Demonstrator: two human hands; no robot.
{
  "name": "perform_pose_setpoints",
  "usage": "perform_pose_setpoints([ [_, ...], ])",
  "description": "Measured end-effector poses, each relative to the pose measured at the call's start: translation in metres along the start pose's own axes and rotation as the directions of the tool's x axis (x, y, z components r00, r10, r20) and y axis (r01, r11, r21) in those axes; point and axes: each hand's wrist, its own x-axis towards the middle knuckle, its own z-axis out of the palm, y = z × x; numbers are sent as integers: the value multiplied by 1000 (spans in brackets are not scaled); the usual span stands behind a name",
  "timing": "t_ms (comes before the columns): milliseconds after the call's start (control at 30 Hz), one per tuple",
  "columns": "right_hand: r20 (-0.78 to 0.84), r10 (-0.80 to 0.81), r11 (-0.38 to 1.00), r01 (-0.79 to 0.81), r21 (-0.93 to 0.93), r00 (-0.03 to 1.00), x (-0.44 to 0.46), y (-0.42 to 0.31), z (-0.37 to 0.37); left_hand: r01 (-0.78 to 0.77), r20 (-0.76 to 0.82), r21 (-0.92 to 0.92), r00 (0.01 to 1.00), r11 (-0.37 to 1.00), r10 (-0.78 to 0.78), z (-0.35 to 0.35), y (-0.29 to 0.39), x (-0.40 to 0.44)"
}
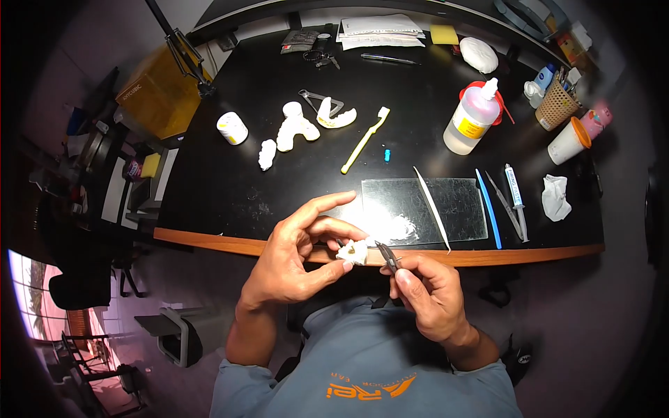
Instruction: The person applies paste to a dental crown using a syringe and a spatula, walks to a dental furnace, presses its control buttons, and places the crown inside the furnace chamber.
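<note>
My left hand (298,258) pinches a small white plaster piece (354,252) between thumb and fingers, with a darker spot on its top. The index finger is stretched out above it. Just right of the piece, my right hand (428,289) grips a dark metal tool (387,258) with a narrow tip pointing toward the piece; its exact kind is hard to make out. Both hands are over the table's wooden front edge (209,240). Beyond them lies a glass slab (453,202), with a pale double-ended dental instrument (431,205) across it.
White dental models (296,134), a jar (232,128) and a yellow toothbrush (367,139) are farther back. A liquid bottle (472,122) stands at right. A blue-handled tool (488,209), tweezers (506,207), a syringe (516,195) and a crumpled tissue (555,198) lie right of the slab.
</note>
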Motion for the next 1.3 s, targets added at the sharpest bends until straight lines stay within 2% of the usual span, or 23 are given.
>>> perform_pose_setpoints([
  [67,10,-29,995,30,-100,1000,3,3,0,2,8,25,1000,1000,-2,1,1,0],
  [267,-4,-98,964,95,-247,995,8,13,1,29,7,40,1000,999,-29,3,1,-1],
  [333,-11,-106,967,100,-236,994,10,14,3,36,-3,18,999,999,-36,5,3,0],
  [533,2,-93,962,90,-259,996,12,10,4,1,16,102,1000,995,-3,2,-1,0],
  [933,1,-82,959,79,-273,997,11,14,3,-13,11,88,1000,996,12,0,-5,-1],
  [1133,-3,-50,964,47,-263,999,9,13,3,-70,21,169,998,983,67,-3,-5,-1],
  [1300,7,-32,965,33,-260,999,9,9,3,-36,-23,90,999,995,38,1,-7,-4],
])
